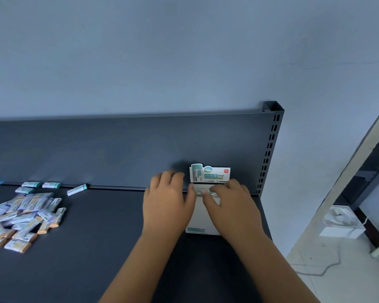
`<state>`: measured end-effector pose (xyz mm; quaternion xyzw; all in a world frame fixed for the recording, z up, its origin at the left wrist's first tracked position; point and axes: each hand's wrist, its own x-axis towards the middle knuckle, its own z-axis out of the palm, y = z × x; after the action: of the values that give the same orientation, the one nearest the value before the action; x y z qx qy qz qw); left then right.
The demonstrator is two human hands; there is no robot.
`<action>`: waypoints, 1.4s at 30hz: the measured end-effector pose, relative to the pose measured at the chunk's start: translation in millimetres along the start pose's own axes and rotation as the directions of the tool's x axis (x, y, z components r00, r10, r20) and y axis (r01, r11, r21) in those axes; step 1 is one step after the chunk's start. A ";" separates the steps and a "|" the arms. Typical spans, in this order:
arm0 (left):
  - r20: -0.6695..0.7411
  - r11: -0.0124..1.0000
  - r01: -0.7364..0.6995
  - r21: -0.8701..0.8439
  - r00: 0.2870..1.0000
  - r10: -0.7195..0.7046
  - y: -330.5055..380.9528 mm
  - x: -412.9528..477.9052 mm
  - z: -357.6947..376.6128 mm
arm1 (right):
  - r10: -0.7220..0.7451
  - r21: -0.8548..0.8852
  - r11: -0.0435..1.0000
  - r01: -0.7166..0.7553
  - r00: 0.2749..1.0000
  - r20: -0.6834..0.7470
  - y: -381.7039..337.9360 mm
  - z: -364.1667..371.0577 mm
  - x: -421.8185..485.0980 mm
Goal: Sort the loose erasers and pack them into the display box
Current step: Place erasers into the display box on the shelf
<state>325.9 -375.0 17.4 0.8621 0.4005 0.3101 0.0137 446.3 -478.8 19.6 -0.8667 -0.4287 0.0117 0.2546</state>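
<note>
Left hand (169,202): fingers relaxed, empty, resting against the display box's (198,217) left wall.
Right hand (232,204): fingertips on the packed erasers (200,190) at the box's far end; pinching or pressing, cannot tell.
Display box: between both hands, long axis pointing away from the person.
Loose erasers (24,215): heaped well left on the shelf (96,237); left hand nearer.

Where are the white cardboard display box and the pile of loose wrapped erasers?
white cardboard display box (214,174): head view, printed header.
pile of loose wrapped erasers (24,215): head view, heap's middle.
</note>
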 end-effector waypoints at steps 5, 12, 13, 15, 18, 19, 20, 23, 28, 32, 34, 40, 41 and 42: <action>0.047 0.982 0.026 0.186 0.998 -0.035 -31.4 -15.9 -37.9 | -0.111 0.077 0.990 0.115 0.992 -0.062 -23.3 -13.6 -23.2; 0.140 0.968 0.029 0.249 0.988 -0.065 -72.7 -50.8 -50.5 | -0.182 0.098 0.978 0.186 0.982 -0.054 -52.9 1.8 -37.0; 0.150 0.968 0.023 0.249 0.987 -0.062 -79.0 -53.0 -53.6 | -0.182 0.100 0.977 0.186 0.982 -0.050 -59.5 4.3 -39.0; 0.158 0.974 0.028 0.227 0.985 -0.065 -91.5 -56.0 -59.6 | -0.185 0.094 0.978 0.187 0.982 -0.029 -71.3 10.1 -43.6; 0.167 0.978 0.045 0.204 0.983 -0.080 -115.7 -60.4 -66.5 | -0.167 0.072 0.984 0.166 0.986 0.013 -92.7 23.5 -51.8; 0.166 0.980 0.037 0.195 0.984 -0.071 -126.4 -59.0 -67.7 | -0.154 0.067 0.986 0.152 0.988 0.015 -101.9 28.6 -53.6; 0.171 0.982 0.025 0.186 0.984 -0.057 -138.0 -56.0 -69.4 | -0.143 0.062 0.988 0.142 0.990 0.011 -112.7 34.6 -54.6; 0.220 0.986 -0.032 0.166 0.975 -0.005 -177.4 -45.8 -78.8 | -0.106 0.046 0.993 0.107 0.994 -0.013 -151.8 58.9 -57.8; 0.282 0.974 -0.142 0.174 0.955 0.089 -242.9 -41.2 -94.1 | -0.029 0.089 0.996 0.030 0.999 -0.015 -212.1 98.1 -74.6; 0.319 0.975 -0.165 0.150 0.941 0.110 -263.9 -35.4 -95.5 | 0.016 0.137 0.990 -0.015 1.000 -0.004 -233.5 110.1 -75.7; 0.338 0.976 -0.176 0.126 0.933 0.124 -266.9 -32.0 -94.8 | 0.035 0.141 0.989 -0.035 0.999 0.003 -238.7 112.1 -69.6; 0.344 0.990 -0.098 0.101 0.937 0.058 -279.8 -17.4 -89.1 | -0.006 0.245 0.969 -0.011 0.998 0.069 -258.0 119.8 -40.7; 0.344 0.992 -0.074 0.097 0.938 0.036 -284.4 -15.2 -88.8 | -0.021 0.265 0.964 -0.005 0.995 0.096 -261.8 122.6 -36.2; 0.349 0.994 -0.055 0.094 0.937 0.019 -289.3 -12.9 -88.8 | -0.035 0.282 0.960 0.000 0.992 0.118 -265.6 126.1 -31.4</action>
<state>73.9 -207.6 3.6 0.9103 0.3908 0.1323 0.0341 200.6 -314.4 23.6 -0.8156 -0.4451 0.1230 0.3486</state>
